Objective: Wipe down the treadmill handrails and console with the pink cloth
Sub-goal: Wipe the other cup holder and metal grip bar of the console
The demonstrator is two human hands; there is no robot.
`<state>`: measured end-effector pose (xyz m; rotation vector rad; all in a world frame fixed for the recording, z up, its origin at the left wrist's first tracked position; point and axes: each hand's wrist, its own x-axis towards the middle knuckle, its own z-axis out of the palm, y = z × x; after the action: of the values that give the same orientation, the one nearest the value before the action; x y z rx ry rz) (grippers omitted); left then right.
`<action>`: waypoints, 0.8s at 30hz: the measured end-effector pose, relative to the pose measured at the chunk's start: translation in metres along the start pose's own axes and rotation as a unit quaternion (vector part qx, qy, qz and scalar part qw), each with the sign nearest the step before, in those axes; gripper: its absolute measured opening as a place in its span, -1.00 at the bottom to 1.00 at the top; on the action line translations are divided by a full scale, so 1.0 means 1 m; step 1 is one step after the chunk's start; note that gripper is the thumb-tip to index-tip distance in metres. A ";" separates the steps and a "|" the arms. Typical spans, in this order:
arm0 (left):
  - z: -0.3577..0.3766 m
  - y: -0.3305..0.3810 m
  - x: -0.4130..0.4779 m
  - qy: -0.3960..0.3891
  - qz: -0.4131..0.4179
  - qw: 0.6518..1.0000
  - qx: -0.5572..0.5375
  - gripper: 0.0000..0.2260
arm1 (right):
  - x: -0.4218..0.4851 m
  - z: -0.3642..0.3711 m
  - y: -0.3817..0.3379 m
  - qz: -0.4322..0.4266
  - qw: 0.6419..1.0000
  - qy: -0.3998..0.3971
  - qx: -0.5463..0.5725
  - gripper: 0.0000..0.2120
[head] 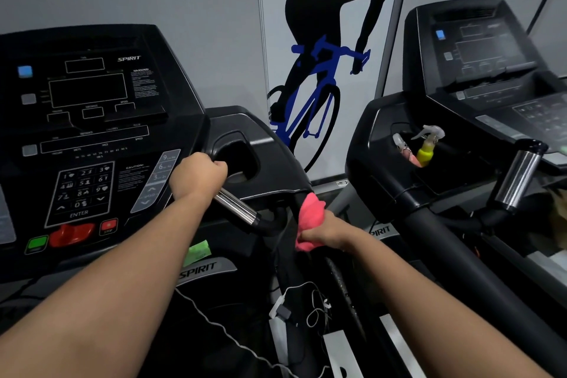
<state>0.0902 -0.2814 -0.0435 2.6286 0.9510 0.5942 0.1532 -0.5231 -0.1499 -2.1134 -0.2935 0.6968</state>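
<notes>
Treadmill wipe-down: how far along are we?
Done: nothing shows as wiped for certain. In hand: the right hand grips the pink cloth against the right handrail; the left hand holds the chrome grip. Left: the console, which the cloth is not touching.

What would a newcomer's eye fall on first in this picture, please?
Probably the pink cloth, bright at centre, which the right hand grips round the black handrail. Next comes the blue-and-black cyclist graphic on the wall behind, then the left hand holding the chrome grip beside the console.
</notes>
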 end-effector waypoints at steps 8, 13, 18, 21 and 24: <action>0.000 0.003 -0.003 0.010 -0.008 1.000 -0.005 -0.75 | 0.003 -0.003 -0.013 0.013 0.995 0.033 -0.093 -0.56; -0.002 0.003 -0.009 0.033 0.001 0.999 -0.016 -0.73 | -0.004 0.007 -0.010 -0.011 0.997 0.055 -0.058 -0.59; -0.003 0.004 -0.013 0.048 -0.006 0.998 -0.042 -0.74 | -0.023 0.003 -0.001 -0.032 0.998 0.019 -0.050 -0.71; -0.003 0.004 -0.015 0.040 -0.035 0.996 -0.074 -0.75 | -0.023 0.000 -0.005 -0.029 0.997 0.022 -0.075 -0.67; 0.003 -0.003 -0.020 0.050 -0.047 0.989 -0.132 -0.83 | -0.017 0.003 -0.012 -0.010 0.993 0.041 -0.110 -0.67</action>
<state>0.0757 -0.2929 -0.0526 2.3265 0.9455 0.7770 0.1381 -0.5211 -0.1354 -2.3384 -0.3609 0.5867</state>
